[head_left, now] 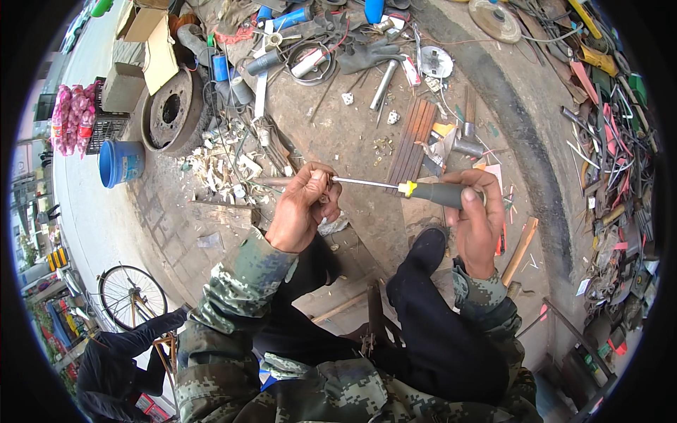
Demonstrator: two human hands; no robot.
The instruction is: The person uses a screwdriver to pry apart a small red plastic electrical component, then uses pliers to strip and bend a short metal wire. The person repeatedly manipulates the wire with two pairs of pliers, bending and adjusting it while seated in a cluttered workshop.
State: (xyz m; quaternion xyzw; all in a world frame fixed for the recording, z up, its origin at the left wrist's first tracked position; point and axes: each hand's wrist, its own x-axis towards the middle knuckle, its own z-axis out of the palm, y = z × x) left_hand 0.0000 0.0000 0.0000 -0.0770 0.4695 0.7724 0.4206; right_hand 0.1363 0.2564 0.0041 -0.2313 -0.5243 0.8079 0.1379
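My right hand [479,229] is closed around the dark grey and yellow handle of a screwdriver [437,193]. Its thin metal shaft runs level to the left, and the tip meets the fingers of my left hand [300,211]. That hand is pinched shut around something small, mostly hidden by the fingers. Behind its knuckles a brownish rod [271,181] sticks out to the left; whether the hand grips it I cannot tell. Both hands are above the ground in front of my knees.
Beyond my hands lie brown slats [412,144], a hammer [469,134], a metal tube [383,84] and a grey glove [370,54]. Left stand a wheel rim [159,120] and blue bucket [130,163]. Scrap [620,211] heaps along the right. A person's dark-clothed leg [141,331] shows lower left.
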